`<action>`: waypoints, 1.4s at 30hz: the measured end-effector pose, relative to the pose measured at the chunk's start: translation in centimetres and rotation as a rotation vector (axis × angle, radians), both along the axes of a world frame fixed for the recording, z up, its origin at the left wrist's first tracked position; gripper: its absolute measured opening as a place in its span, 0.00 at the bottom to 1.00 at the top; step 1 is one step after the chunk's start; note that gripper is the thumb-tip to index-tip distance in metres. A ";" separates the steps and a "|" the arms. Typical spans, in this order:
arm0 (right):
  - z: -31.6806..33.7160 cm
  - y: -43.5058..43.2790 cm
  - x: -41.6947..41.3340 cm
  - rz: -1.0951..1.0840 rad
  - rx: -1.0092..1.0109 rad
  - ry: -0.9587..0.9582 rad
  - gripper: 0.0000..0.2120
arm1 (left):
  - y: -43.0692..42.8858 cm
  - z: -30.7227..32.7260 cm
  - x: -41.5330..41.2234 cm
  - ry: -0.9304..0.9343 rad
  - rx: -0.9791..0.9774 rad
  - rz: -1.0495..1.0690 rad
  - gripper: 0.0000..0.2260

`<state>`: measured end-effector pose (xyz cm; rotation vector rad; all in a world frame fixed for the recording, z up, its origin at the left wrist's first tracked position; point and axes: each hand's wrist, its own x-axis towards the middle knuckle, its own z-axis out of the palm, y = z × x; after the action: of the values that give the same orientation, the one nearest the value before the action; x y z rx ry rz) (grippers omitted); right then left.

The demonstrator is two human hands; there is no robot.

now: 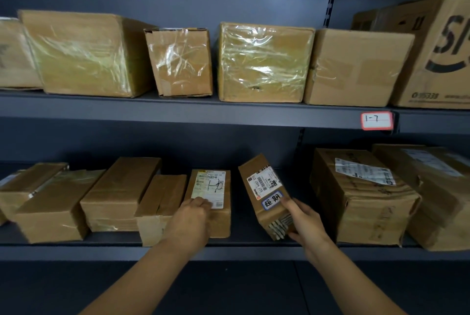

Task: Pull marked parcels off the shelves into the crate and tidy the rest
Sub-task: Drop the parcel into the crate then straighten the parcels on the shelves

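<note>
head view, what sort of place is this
Probably a parcel depot or courier storeroom: dark metal shelves lined with taped cardboard parcels, a printed shipping label, and a handwritten shelf tag reading 1-7.

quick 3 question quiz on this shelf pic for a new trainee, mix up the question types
1. True or false: the right hand grips a tilted parcel that bears a blue-bordered sticker.
2. Pick one: the left hand rests on
a) a parcel with a white label
b) a box on the upper shelf
c) the tilted parcel
3. Fill in: the red-edged shelf tag reads ___.

Key: 1 true; 2 a; 3 1-7
</note>
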<state>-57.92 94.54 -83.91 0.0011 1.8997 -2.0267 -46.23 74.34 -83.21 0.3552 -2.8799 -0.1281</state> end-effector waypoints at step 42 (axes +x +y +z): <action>-1.3 -4.6 2.9 0.357 1.243 0.898 0.28 | -8.4 4.0 12.7 0.608 1.569 0.272 0.28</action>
<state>-55.02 89.92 -85.18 -0.9488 3.0383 -0.3245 -33.58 65.89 -79.21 0.7262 -1.5450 -1.9729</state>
